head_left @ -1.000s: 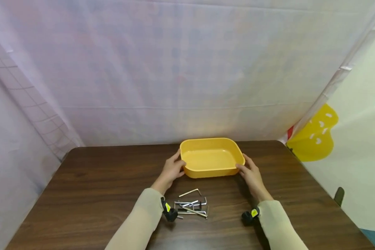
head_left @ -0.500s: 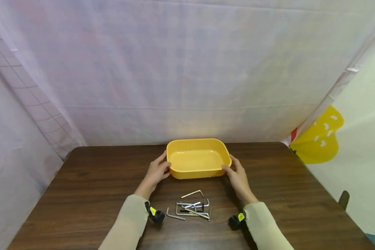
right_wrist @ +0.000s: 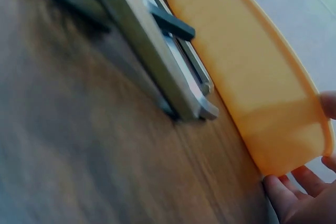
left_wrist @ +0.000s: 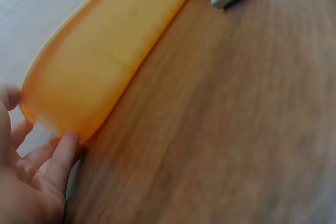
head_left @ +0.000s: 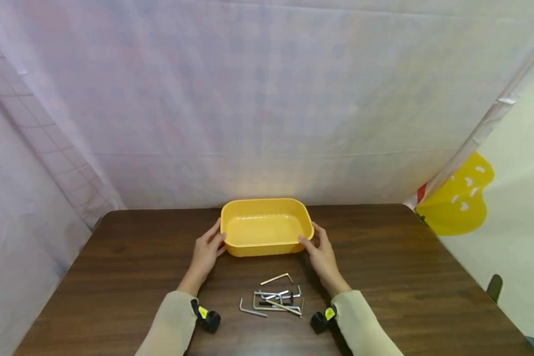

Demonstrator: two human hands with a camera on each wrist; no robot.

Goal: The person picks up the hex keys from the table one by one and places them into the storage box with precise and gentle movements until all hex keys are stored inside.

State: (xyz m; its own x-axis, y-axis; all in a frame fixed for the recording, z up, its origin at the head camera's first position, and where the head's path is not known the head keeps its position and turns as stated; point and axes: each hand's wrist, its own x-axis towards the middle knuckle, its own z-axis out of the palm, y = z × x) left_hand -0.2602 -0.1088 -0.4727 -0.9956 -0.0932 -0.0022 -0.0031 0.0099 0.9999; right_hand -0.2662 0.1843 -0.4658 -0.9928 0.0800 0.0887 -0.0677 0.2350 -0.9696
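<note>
A shallow yellow plastic bin [head_left: 262, 230] with rounded corners stands near the far side of the table, nothing inside it. At its left end my left hand [head_left: 206, 253] grips the wall, thumb at the near corner and fingers along the side. The right hand [head_left: 323, 257] holds the opposite end in much the same way. Both wrist views show fingertips low on the yellow wall [left_wrist: 89, 72], close to the tabletop. On the near side of the bin, between my forearms, lie several L-shaped hex keys [head_left: 278, 307], silver, brass-coloured and black, mostly in a loose crossed pile.
One silver hex key [head_left: 252, 311] lies left of the pile, and a brass-coloured one [head_left: 276, 278] sits between pile and bin. The dark wooden table [head_left: 138, 267] ends at a pale hanging curtain [head_left: 258, 99] just behind the bin.
Both hands have slid the bin leftward along the table. The left forearm has moved off the silver hex key it partly covered. The hex keys stay where they were on the table.
</note>
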